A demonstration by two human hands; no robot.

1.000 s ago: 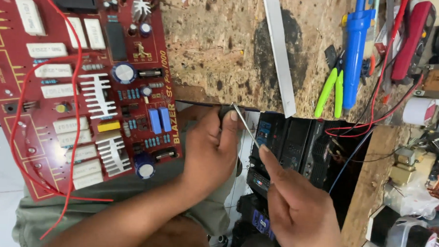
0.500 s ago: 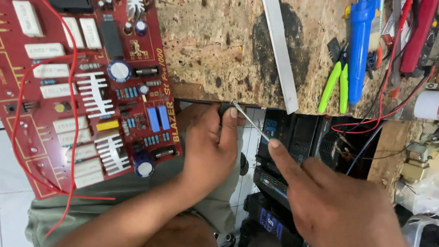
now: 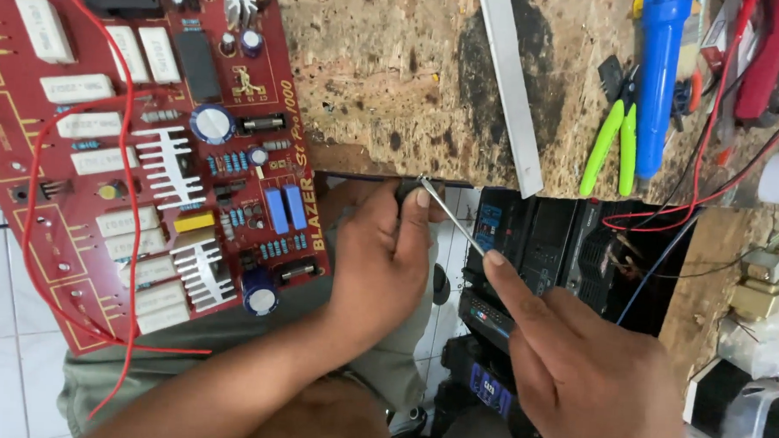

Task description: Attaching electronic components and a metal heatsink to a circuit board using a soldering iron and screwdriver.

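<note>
My left hand [image 3: 379,257] pinches a small black part [image 3: 405,190] at the front edge of the worn wooden bench [image 3: 394,81]. My right hand [image 3: 582,377] grips a screwdriver, with the index finger stretched along its thin metal shaft [image 3: 455,218]. The shaft's tip touches the black part between my left thumb and fingers. The screwdriver's handle is hidden inside my right hand. A large red circuit board [image 3: 150,159] with white resistors, heat sinks and capacitors lies just left of my left hand, overhanging the bench edge.
Red wires [image 3: 36,207] loop over the board. A white strip [image 3: 511,85], green-handled pliers [image 3: 612,136], a blue tool [image 3: 658,73] and a red tool [image 3: 771,51] lie on the bench. Black equipment [image 3: 544,242] sits below its edge, with small transformers [image 3: 763,284] at right.
Both hands keep their grip and the shaft tip stays on the black part. My right hand has shifted slightly right and down; the view has drifted a little.
</note>
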